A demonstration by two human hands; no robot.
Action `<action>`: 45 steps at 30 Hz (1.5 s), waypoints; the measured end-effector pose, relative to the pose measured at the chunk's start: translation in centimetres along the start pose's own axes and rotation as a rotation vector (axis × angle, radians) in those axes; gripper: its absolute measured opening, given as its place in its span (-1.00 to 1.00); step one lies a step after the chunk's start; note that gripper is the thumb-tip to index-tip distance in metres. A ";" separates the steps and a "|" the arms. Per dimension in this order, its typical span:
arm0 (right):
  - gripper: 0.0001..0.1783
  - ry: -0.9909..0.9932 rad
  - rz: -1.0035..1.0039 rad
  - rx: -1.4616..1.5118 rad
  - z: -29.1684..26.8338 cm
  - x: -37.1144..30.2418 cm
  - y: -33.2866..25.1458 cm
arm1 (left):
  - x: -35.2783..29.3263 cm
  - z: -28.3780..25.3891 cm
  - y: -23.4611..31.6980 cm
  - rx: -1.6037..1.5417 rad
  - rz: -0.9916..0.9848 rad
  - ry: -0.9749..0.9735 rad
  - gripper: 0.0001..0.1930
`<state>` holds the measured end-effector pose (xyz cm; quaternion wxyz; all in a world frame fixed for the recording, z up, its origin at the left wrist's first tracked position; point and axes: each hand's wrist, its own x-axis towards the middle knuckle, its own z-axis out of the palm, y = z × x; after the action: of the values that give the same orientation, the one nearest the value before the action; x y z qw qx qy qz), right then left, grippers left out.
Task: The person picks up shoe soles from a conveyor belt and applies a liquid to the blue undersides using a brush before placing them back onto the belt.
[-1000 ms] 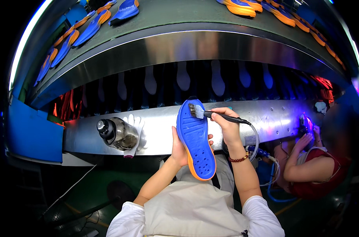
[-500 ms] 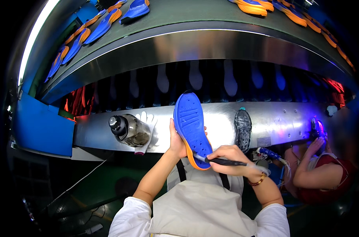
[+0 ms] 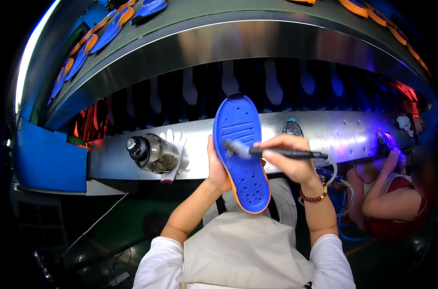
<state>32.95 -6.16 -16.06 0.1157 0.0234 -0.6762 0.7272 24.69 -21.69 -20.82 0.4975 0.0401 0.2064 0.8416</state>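
Note:
My left hand [image 3: 218,166] grips a blue shoe sole [image 3: 248,180] with an orange edge by its side, fingers wrapped beneath. The sole stands lengthwise in front of me, its blue, grooved and dotted face towards me. In my right hand [image 3: 296,161] is a black-handled brush [image 3: 296,154], pinched between thumb and fingers. Its pale bristles lie over the middle of the sole, just below the grooves; whether they press on it is hard to tell. A clear tube [image 3: 332,168] shows beside my right wrist. Partly behind the sole and brush lies a dark outsole [image 3: 292,127] on the metal bench.
The metal bench [image 3: 204,126] crosses in front of me. At its left stand a dark bottle [image 3: 154,153] and a white glove [image 3: 176,139]. Above it, a green conveyor [image 3: 195,14] carries blue and orange soles [image 3: 110,31]. A co-worker [image 3: 395,202] sits at the right.
The brush has moved up the sole from its lower end to the middle, and my right hand has risen with it. The sole has tilted slightly; the view has shifted a little.

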 end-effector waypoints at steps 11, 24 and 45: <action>-0.80 -0.175 -0.102 -0.215 -0.5 -1.1 0.9 | 1.1 0.3 0.9 0.184 0.247 0.033 0.03; -0.77 -0.321 -0.119 0.048 -1.1 -2.7 0.6 | 1.1 1.5 3.1 0.194 0.424 0.079 0.00; -0.74 0.017 0.121 0.238 -0.6 -3.5 3.0 | 2.0 2.0 4.2 0.227 0.380 0.085 -0.03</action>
<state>35.85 -6.20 -19.69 0.0738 -0.0103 -0.5843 0.8081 20.83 -21.13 -17.62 0.3134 0.0986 0.3094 0.8924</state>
